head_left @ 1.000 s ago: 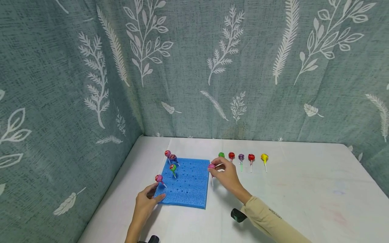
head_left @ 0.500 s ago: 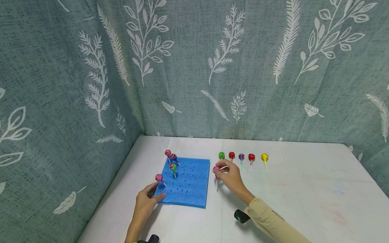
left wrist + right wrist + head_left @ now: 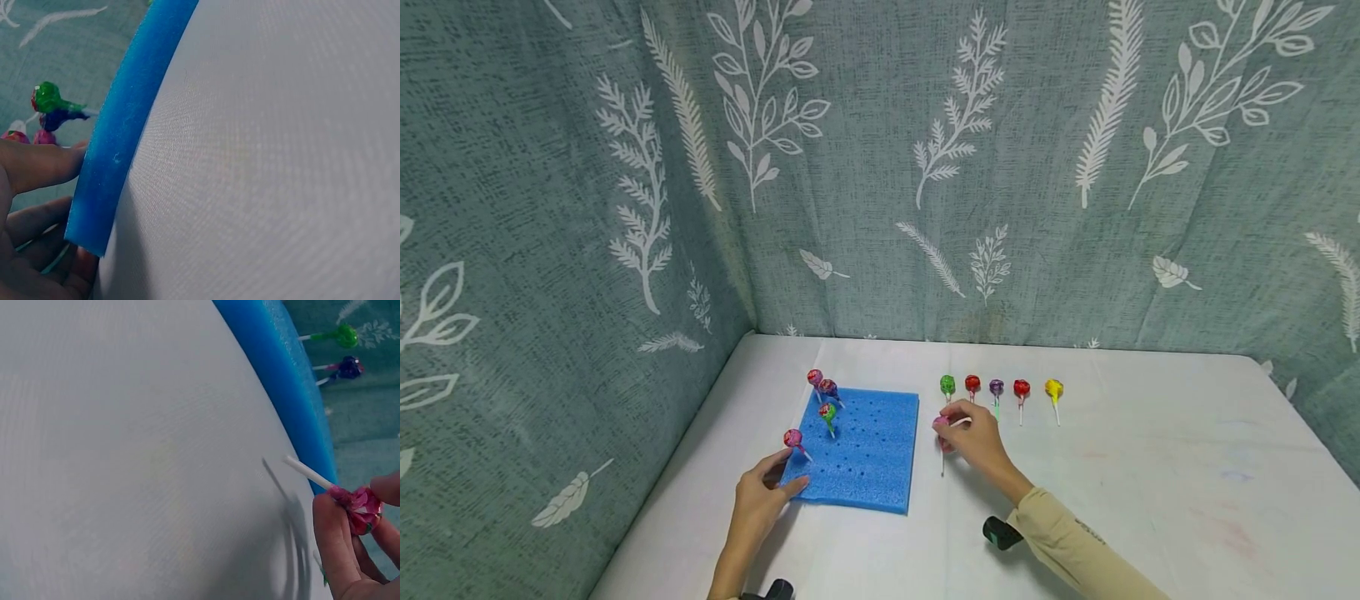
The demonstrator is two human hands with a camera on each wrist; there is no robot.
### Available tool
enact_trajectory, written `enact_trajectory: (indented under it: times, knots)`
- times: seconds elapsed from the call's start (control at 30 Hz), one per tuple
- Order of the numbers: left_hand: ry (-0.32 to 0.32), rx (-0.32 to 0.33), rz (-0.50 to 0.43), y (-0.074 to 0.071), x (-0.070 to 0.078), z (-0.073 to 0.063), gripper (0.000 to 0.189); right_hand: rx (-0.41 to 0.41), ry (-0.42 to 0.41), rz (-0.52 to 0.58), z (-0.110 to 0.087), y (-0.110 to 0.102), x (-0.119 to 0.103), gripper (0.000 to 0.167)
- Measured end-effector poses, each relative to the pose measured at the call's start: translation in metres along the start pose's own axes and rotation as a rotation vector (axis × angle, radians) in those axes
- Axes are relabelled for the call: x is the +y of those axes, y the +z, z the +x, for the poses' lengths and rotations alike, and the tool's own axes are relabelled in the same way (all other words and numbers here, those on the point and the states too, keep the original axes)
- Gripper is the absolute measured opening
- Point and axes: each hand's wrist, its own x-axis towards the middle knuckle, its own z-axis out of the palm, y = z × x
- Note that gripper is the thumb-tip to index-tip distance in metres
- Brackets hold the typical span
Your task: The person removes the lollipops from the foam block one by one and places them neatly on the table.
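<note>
A right hand holds a pink lollipop beside a blue foam board.
The right hand [image 3: 976, 437] pinches the pink lollipop [image 3: 360, 509] by its candy end, with finger and thumb closed on it and the white stick pointing down over the white bench [image 3: 1150, 467], just right of the blue foam board [image 3: 872, 483]. The left hand [image 3: 756, 504] grips the board's near left corner between thumb and fingers. Four lollipops stand in the board's left part: a front pink one [image 3: 792, 438], a green one [image 3: 827, 412], a dark blue one [image 3: 828, 388] and a far pink one [image 3: 815, 378]. Past the right hand, a row of five lollipops [image 3: 996, 387] lies on the bench, with a yellow one [image 3: 1054, 389] at the right end.
</note>
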Motion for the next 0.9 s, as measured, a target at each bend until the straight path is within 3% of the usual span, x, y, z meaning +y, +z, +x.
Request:
enact_trajectory:
  times: [0.13,0.33,0.63,0.9]
  knots:
    - [0.0,-0.002,-0.005,0.0,0.001,0.0,0.055,0.026,0.028,-0.058,0.014,0.003,0.028,0.012]
    - [-0.02,0.0,-0.001,0.0,0.001,-0.001,0.055,0.029,0.065,-0.131,0.015,0.004,0.029,0.008]
    - [-0.027,0.001,-0.011,0.0,0.001,-0.002,0.056,-0.044,0.022,-0.258,0.016,0.005,0.027,0.01]
    - [-0.009,-0.002,-0.015,-0.002,0.0,-0.002,0.055,-0.072,0.043,-0.271,0.015,0.003,0.025,0.011]
